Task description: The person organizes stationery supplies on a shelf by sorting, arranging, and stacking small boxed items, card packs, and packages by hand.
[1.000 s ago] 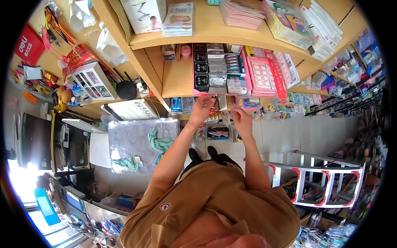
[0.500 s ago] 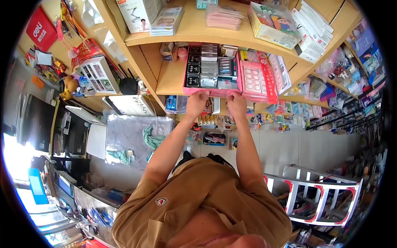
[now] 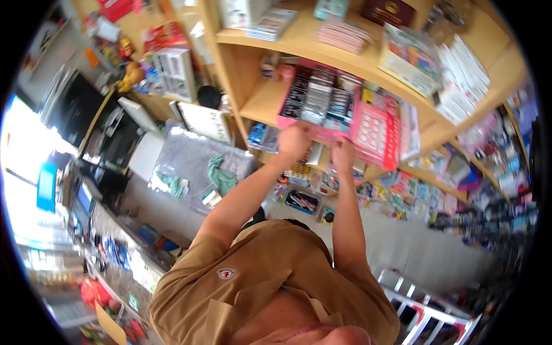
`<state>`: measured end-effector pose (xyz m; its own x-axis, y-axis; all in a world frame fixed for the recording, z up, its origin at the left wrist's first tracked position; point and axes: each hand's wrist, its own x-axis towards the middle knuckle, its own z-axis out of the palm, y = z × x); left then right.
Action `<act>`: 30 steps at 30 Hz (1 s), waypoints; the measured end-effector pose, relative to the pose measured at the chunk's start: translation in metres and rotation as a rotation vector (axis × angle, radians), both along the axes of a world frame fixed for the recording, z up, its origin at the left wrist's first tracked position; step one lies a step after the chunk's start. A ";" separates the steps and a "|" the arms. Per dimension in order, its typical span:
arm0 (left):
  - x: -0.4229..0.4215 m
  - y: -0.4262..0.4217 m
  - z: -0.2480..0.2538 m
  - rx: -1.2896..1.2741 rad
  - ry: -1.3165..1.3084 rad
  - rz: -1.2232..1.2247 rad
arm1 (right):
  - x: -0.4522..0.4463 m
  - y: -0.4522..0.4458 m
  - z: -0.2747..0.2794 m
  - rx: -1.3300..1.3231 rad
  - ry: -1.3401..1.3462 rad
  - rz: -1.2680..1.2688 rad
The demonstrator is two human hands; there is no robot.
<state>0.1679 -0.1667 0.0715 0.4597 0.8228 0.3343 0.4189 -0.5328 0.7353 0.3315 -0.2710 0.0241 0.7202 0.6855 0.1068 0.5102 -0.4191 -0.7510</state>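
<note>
Through the head camera, I see the pink box on the middle wooden shelf, with its front at the shelf's edge. My left hand is curled at the box's front left part, and my right hand is near its front right corner. On both hands the fingers are drawn together and seem to pinch the front rim; the exact fingertips I cannot tell, because of blur.

Inside the box stand black packs at the left, and clear cases beside them. I judge that the thin rim could bend or tear if it alone takes the weight. If one hand pulls more than the other, the box could turn and rub the pink package at its right. If the front tips down, the loose packs could slide out toward the tray of pens, which is lower, below the box.

About writing, I can read almost nothing surely. The red strip, right of the box, carries pale marks, too blurred for me. The dark red booklet, above the box, shows a gold emblem. The round badge on the brown shirt, nearer than the box, has lettering too small to read.
</note>
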 end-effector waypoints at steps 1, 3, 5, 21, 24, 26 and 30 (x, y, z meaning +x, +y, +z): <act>0.007 -0.002 -0.008 0.011 0.092 -0.057 | -0.006 -0.002 0.008 0.010 -0.039 -0.018; 0.014 -0.011 -0.006 0.180 0.044 -0.217 | -0.006 -0.005 -0.005 0.069 -0.095 0.027; 0.012 -0.024 0.016 0.119 0.083 -0.260 | 0.004 -0.004 -0.025 0.109 -0.083 0.099; 0.025 -0.009 0.001 0.194 0.044 -0.174 | -0.006 -0.002 0.064 -0.064 -0.514 0.087; 0.036 -0.005 0.004 0.188 0.072 -0.134 | -0.006 -0.002 0.070 -0.172 -0.509 0.075; 0.044 0.000 0.008 0.163 0.139 -0.111 | 0.007 -0.004 0.058 -0.157 -0.526 0.125; 0.048 0.007 -0.007 0.132 0.115 -0.157 | -0.002 -0.010 0.056 -0.025 -0.343 0.131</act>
<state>0.2161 -0.1593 0.0641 0.6197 0.6909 0.3722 0.4002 -0.6862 0.6074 0.3293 -0.2813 0.0800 0.5510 0.7752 0.3090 0.7813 -0.3492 -0.5173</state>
